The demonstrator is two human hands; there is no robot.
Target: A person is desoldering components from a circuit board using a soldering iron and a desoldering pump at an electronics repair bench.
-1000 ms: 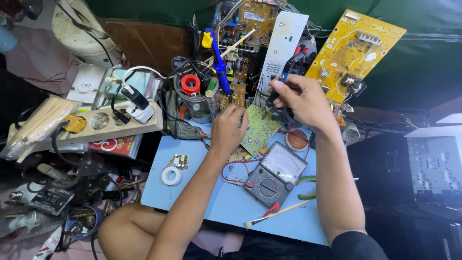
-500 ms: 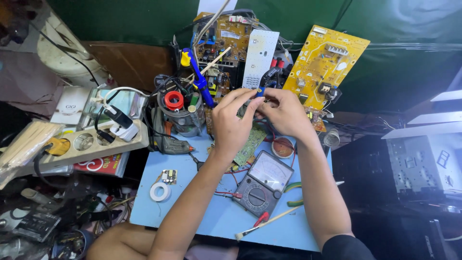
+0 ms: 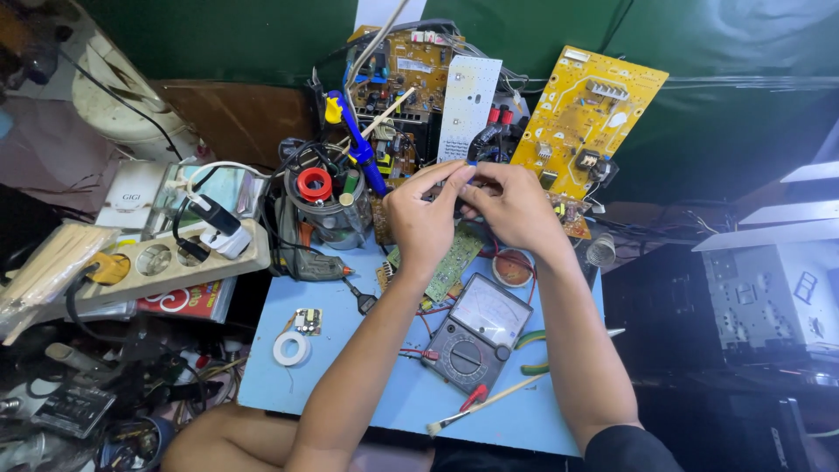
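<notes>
2 hands pinch 1 small dark part above the blue table.
The left hand (image 3: 424,214) and right hand (image 3: 511,205) meet fingertip to fingertip on the small dark part (image 3: 454,186), over 1 green circuit board (image 3: 450,262); nearby lie 1 multimeter (image 3: 479,332), 1 tape roll (image 3: 291,348), and 1 clear jar (image 3: 322,205) holding tools on the blue table (image 3: 384,402).

Grey multimeter's (image 3: 476,336) pale dial screen, mid-table.
</notes>
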